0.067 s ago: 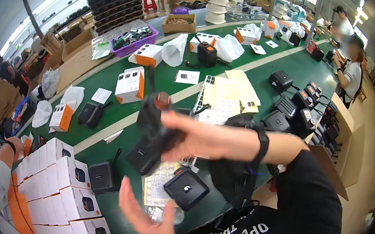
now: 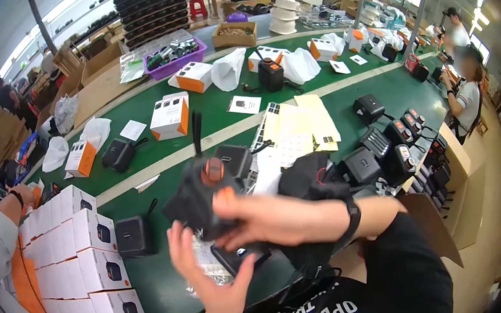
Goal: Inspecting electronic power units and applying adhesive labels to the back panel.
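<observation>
In the middle of the view, my right hand (image 2: pixel 262 216) is closed round a black boxy device (image 2: pixel 193 196), which has an orange knob on top and an upright strap. Motion smears the device. Just below it my left hand (image 2: pixel 211 285) is spread, palm up, its fingertips close to the device's underside; I cannot tell whether they touch. Under my hands lies another black device (image 2: pixel 228 258), partly covered, by a printed sheet and clear plastic. Behind the held device stands a further black device (image 2: pixel 235 158) with a strap. Left of my hands, one more black device (image 2: pixel 135 236) rests on the green table.
Stacked white boxes (image 2: pixel 82 255) fill the near left, beside another person's arm (image 2: pixel 4 215). Yellow sheets (image 2: pixel 304 122) lie mid-table, with several black devices (image 2: pixel 360 166) to the right. An open carton (image 2: pixel 462 193) stands beyond the right edge. White-orange boxes (image 2: pixel 170 116) line the far side.
My right hand has brought the device slightly lower and tilted it. My left hand has moved up and right, closer beneath it. The device lying under my hands is now more covered.
</observation>
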Motion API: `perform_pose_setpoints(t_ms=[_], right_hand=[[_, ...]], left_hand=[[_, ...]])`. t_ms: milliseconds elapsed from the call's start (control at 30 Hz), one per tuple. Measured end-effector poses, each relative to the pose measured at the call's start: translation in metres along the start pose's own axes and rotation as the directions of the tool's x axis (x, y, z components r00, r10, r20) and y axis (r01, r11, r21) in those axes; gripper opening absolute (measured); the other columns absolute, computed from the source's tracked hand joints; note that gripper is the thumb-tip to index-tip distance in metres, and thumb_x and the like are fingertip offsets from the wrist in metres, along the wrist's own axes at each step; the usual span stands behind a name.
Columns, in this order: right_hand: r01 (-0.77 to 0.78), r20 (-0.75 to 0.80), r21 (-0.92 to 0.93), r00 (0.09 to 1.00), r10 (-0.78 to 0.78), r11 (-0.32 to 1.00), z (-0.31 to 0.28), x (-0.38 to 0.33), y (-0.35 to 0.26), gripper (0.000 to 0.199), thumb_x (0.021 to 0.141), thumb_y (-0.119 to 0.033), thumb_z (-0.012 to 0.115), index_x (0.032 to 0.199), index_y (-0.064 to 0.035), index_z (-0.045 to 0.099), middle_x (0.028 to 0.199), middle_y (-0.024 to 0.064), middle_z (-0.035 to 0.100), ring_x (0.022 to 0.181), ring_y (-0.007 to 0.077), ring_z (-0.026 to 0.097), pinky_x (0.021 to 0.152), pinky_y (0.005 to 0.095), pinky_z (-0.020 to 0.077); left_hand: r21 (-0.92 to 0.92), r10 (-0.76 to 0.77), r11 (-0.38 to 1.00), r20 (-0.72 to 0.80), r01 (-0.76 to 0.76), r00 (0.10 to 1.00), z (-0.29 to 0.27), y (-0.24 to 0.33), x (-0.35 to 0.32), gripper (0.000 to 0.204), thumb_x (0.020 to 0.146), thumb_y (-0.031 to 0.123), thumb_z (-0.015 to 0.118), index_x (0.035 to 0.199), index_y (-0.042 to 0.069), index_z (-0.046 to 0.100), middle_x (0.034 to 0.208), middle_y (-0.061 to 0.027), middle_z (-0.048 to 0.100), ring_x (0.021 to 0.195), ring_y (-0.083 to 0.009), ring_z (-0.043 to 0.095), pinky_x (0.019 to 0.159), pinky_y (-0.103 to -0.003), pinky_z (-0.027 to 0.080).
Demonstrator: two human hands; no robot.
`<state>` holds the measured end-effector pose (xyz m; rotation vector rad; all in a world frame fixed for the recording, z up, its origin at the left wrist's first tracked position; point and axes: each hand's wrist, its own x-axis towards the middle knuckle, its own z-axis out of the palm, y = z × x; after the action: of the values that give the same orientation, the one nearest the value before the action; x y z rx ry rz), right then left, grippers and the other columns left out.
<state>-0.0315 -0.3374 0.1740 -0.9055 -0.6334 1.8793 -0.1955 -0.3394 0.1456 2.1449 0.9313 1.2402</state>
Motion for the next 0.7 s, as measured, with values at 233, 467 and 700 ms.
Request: perform_pose_setpoints(t_ms=[233,467,700], right_hand=[[0.488,0.254,-0.744,0.838,-0.482,0.455,0.012,-0.076,0.051,0.073,0.087,-0.045,0.047,0.13,0.0092,0.023,0.118,0.0247,0.044,0.107,0.0295,0.048,0.091,0.0353,0.0374],[0.723,0.131,-0.39,0.657,-0.742,0.571,0.013,-0.093,0.062,0.084,0.071,-0.021,0.075,0.135,0.0003,0.025,0.127,0.014,0.04,0.114,0.022,0.044,0.097,0.0343,0.0333],[0.647,0.063,-0.403,0.725,-0.686,0.647,0.024,-0.115,0.082,0.066,0.077,-0.02,0.07,0.128,0.0032,0.037,0.113,0.012,0.051,0.1,0.0144,0.052,0.083,0.0277,0.0438]], left_hand=[[-0.521,-0.198,0.851,-0.197,0.069,0.96,0.006,0.021,-0.022,0.088,0.061,0.032,0.08,0.127,0.0,0.032,0.123,-0.018,0.039,0.111,-0.0279,0.044,0.092,-0.038,0.04],[-0.709,-0.232,0.701,-0.123,0.079,0.965,-0.019,0.041,-0.038,0.102,0.052,0.056,0.078,0.117,-0.009,0.035,0.105,-0.0161,0.049,0.092,-0.0225,0.054,0.083,-0.033,0.042],[-0.642,-0.064,0.767,-0.075,0.0,0.995,-0.022,0.059,-0.041,0.064,0.068,0.045,0.071,0.106,-0.001,0.045,0.092,-0.0157,0.051,0.079,-0.0172,0.049,0.069,-0.026,0.039]])
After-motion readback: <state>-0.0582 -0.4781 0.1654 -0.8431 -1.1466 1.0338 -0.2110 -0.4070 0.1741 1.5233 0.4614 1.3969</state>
